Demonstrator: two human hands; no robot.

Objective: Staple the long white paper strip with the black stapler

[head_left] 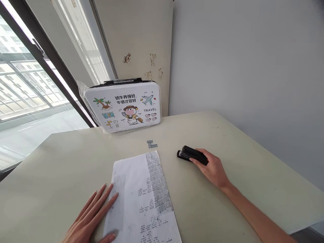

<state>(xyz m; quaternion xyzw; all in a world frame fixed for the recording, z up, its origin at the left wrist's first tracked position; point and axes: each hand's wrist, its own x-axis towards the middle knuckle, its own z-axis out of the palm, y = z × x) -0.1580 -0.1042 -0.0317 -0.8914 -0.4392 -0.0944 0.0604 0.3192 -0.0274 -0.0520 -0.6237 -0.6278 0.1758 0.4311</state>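
My right hand is wrapped round a black stapler, which rests on or just above the table to the right of the paper. The stapler's nose points left and away from me. My left hand lies flat with fingers stretched out, its fingertips on the left edge of a printed sheet of paper. Dense shaded marks run down the sheet's right side, and lines of small print fill its lower part. Just beyond the paper's top edge lie a few grey strips of staples.
A white case with cartoon travel pictures, partly wrapped in clear plastic, stands at the back of the pale table. A grey wall borders the table on the right. A large window is on the left.
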